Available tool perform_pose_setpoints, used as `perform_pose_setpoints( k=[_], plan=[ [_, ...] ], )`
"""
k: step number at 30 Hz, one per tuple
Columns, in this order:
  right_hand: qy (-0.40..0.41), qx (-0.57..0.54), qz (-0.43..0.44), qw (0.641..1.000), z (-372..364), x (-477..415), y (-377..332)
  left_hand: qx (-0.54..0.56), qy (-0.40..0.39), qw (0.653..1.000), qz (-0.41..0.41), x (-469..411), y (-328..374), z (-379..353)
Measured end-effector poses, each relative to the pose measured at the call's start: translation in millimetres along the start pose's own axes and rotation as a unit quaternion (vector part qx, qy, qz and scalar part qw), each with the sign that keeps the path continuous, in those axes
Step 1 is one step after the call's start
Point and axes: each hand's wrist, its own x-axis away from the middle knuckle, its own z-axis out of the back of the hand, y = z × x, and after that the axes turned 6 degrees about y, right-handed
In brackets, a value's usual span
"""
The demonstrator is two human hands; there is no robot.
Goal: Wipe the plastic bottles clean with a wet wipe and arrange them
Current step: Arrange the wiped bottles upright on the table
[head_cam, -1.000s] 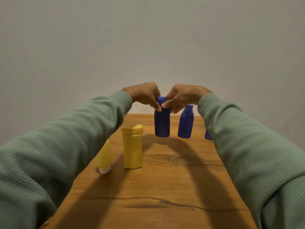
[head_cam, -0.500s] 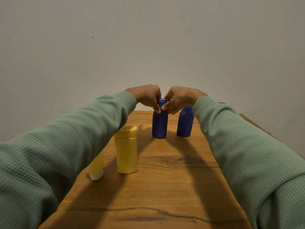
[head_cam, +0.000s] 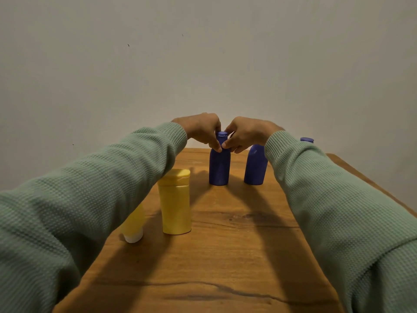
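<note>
From the head camera, both hands meet at the neck of a blue bottle (head_cam: pixel 219 166) standing upright toward the far end of the wooden worktop (head_cam: pixel 225 256), at about 12 o'clock from the wearer; the left hand (head_cam: pixel 200 129) and the right hand (head_cam: pixel 246 132) each have a grip pinching the neck just under the cap, fingertips (head_cam: pixel 218 147) nearly touching each other. A second blue bottle (head_cam: pixel 256 164) stands just beside it at 3 o'clock, half hidden by the right wrist, and the cap of a third blue bottle (head_cam: pixel 306 139) peeks over the right sleeve (head_cam: pixel 338 211). Nearer, at 8 o'clock from the held one, a yellow flip-top bottle (head_cam: pixel 176 202) stands upright, with a yellow tube on a white cap (head_cam: pixel 133 229) at its 9 o'clock, partly under the left sleeve (head_cam: pixel 90 199). No wet wipe is visible. The risks, as I judge them: the high two-handed pinch gives leverage to tip the narrow bottle into its close neighbour, the right forearm could sweep the hidden third bottle, and the left sleeve hangs low enough to knock the tube over on withdrawal
</note>
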Motion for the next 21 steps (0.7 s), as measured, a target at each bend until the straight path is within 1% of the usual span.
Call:
perform_pose_setpoints(
  k=[6,10,16,21],
  plan=[
    [0.000,-0.001,-0.006,1.000,2.8,4.0,-1.5,0.004,0.003,1.000,0.011,3.2,1.5,3.9],
    [0.014,0.003,-0.011,1.000,12.1,9.6,-4.1,-0.005,0.006,1.000,0.017,10.0,2.2,11.7],
    [0.069,-0.050,0.029,0.996,41.9,35.0,-10.2,-0.008,0.022,0.999,0.030,36.2,-5.1,39.2],
    [0.074,-0.071,0.053,0.993,37.7,57.0,-16.9,0.014,0.025,0.999,0.041,77.2,-7.3,63.9]
  ],
)
